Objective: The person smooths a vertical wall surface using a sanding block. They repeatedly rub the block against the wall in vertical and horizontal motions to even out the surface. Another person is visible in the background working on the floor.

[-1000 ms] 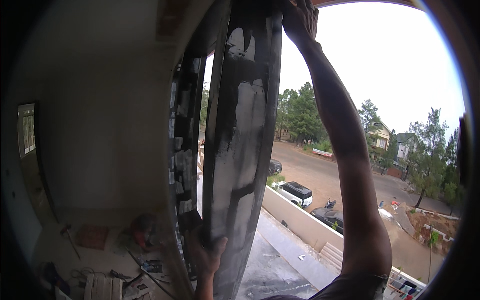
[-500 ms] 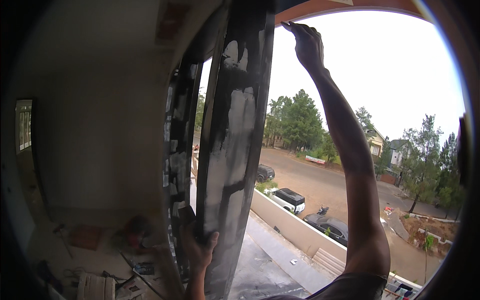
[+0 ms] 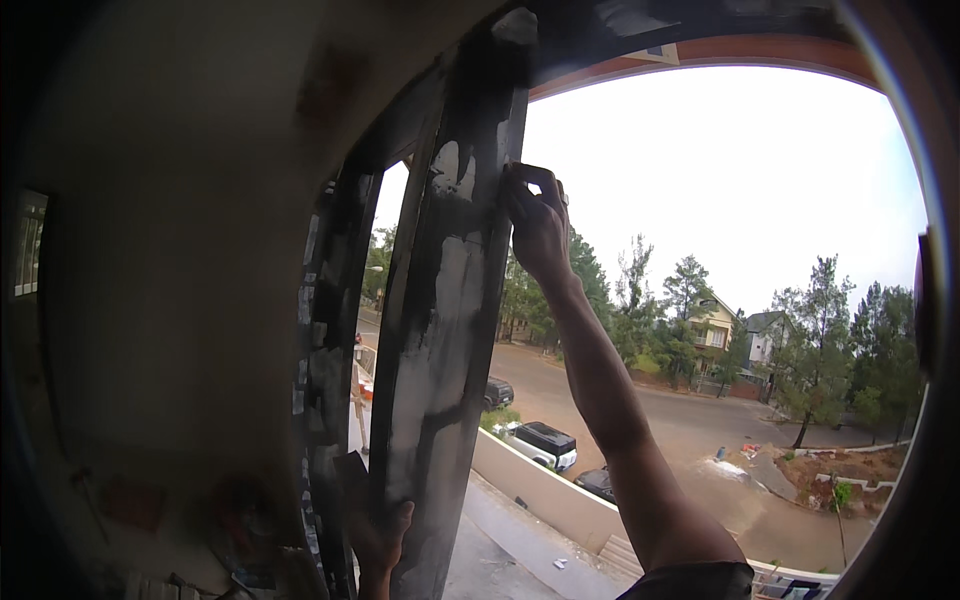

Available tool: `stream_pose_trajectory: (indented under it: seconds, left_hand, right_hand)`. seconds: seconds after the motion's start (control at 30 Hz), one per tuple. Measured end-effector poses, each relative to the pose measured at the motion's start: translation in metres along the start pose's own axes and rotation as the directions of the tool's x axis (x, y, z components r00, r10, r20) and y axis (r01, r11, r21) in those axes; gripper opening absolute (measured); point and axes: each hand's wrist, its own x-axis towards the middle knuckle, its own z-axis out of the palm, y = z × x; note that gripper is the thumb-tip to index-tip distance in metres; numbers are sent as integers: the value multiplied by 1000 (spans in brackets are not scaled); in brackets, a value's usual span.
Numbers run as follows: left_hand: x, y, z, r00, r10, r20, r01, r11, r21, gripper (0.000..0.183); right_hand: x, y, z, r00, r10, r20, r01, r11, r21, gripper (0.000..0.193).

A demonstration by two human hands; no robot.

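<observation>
Outside, right of the patchy black-and-grey post (image 3: 445, 330), there's bright sky (image 3: 740, 150), trees (image 3: 690, 300), a road (image 3: 690, 400) and a white car (image 3: 540, 446); left of it, a dim wall (image 3: 170, 300). Post stands right between. Left hand (image 3: 376, 540) is low beside it, gripping a dark block (image 3: 351, 474). Right hand (image 3: 541, 235) is higher, bent fingers (image 3: 516, 200) at the post's right edge, can't tell if pinching anything.
</observation>
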Motion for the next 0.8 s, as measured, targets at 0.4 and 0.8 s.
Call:
stream_pose_trajectory:
  seconds: [0.4, 0.8]
  left_hand:
    - [-3, -26, -5, 989, -78, 128, 47, 972, 228, 64]
    - [-6, -37, -26, 978, -180, 105, 154, 964, 219, 46]
  right_hand:
    - [-284, -157, -66, 954, 246, 174, -268, 956, 118, 47]
    - [-495, -324, -171, 600, 377, 706, -574, 818, 51, 37]
